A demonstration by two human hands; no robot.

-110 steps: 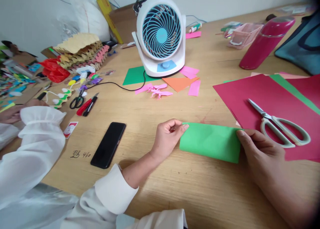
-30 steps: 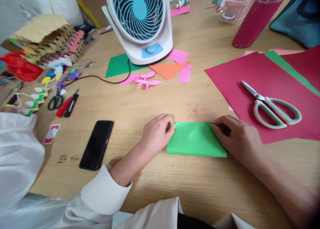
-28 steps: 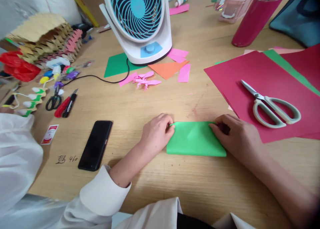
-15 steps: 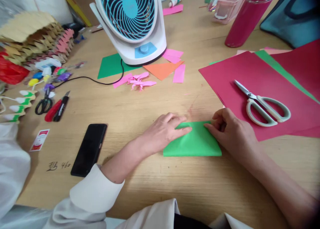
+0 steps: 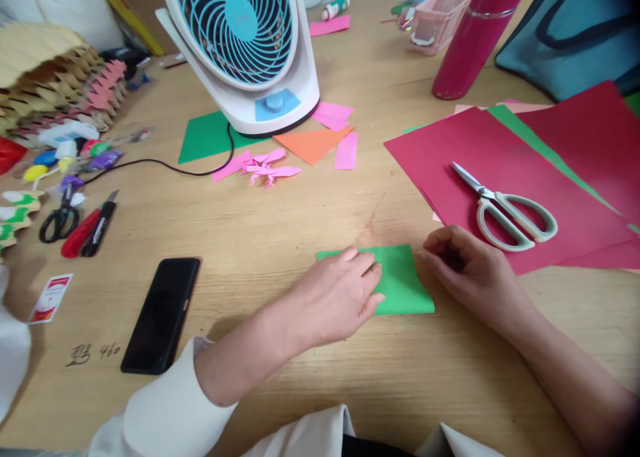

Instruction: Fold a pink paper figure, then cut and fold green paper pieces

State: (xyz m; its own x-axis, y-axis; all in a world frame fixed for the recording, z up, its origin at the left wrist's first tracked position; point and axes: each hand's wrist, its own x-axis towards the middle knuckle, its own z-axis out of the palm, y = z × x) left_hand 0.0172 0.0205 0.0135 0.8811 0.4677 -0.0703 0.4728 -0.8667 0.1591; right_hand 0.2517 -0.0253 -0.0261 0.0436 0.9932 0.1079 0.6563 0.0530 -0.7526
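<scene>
The green paper sheet lies on the desk, near side, about the middle. The left hand rests across its left part — grip apart, thumb clear of the fingers. The right hand curls just beside its right edge; whether that grip is together, I cannot tell. Scissors lie on red paper to the right — farther than the hand.

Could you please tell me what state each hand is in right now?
Left hand: partly open, laid over the folded green paper.
Right hand: fingers curled beside the paper's right edge; whether it's closed cannot be told.
</scene>
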